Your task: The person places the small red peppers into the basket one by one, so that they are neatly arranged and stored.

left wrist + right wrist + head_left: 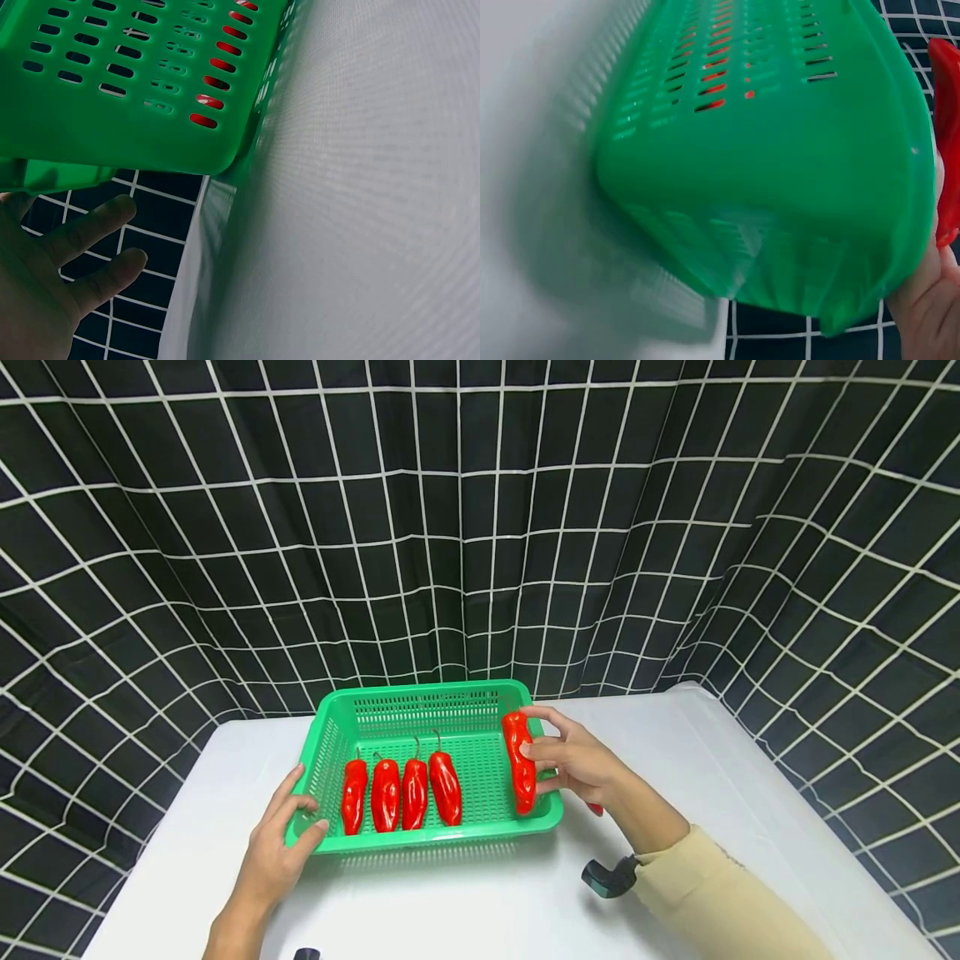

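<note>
Several glossy long red peppers (pixel 386 795) lie side by side, stems toward the back, in the left half of a green slotted plastic basket (pixel 420 841). My left hand (pixel 276 856) rests at the basket's front left corner, with its fingertips on the rim. In the left wrist view, two of its fingers (pixel 105 281) stretch out, spread, outside the basket wall. Above the basket's right end, my right hand (pixel 573 756) holds another red pepper (pixel 521 764) by its side, upright in the head view. The right wrist view shows only part of that pepper (pixel 949 135) beyond the rim.
A small red tip (pixel 595 808) shows beside my right wrist, mostly hidden. The basket stands on a white-covered table (pixel 450 910), with a black curtain with white grid lines (pixel 450 552) behind. A dark device (pixel 611 877) sticks out at my right sleeve.
</note>
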The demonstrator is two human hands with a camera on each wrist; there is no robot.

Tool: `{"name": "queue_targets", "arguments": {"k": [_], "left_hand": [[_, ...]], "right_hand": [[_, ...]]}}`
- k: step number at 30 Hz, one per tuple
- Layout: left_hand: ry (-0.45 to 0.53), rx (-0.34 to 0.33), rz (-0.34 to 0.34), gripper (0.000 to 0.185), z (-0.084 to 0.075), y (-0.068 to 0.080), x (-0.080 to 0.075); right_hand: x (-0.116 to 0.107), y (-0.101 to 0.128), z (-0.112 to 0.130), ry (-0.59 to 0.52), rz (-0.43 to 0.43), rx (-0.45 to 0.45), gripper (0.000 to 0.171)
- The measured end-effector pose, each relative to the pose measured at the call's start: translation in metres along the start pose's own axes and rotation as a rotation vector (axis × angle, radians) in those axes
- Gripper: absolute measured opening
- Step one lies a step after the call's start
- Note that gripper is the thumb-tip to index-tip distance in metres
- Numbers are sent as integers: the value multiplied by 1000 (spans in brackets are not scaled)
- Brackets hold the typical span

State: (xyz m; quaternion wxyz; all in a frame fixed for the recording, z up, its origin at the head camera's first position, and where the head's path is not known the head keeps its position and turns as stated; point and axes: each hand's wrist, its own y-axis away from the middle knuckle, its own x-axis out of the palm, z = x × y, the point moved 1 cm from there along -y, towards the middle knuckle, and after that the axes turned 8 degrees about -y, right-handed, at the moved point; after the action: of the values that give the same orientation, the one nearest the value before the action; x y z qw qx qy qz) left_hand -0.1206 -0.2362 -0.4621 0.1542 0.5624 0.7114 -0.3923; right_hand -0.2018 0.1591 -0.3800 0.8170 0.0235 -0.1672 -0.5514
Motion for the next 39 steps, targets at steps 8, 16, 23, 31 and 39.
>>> {"name": "queue_targets", "arguments": {"k": [8, 16, 23, 31, 39], "left_hand": [[6, 3, 0, 12, -1, -1, 1], [-1, 6, -3, 12, -2, -1, 1], [-8, 5, -2, 12, -1, -1, 2], [-6, 7, -5, 12, 0, 0, 1], [0, 21, -10, 12, 0, 0, 0]], "right_hand": [[14, -10, -3, -12, 23, -4, 65], [26, -18, -6, -9, 54, 0, 64], [32, -25, -12, 35, 42, 12, 65], [41, -33, -20, 66, 23, 37, 62], [50, -44, -34, 129, 2, 56, 61]]}}
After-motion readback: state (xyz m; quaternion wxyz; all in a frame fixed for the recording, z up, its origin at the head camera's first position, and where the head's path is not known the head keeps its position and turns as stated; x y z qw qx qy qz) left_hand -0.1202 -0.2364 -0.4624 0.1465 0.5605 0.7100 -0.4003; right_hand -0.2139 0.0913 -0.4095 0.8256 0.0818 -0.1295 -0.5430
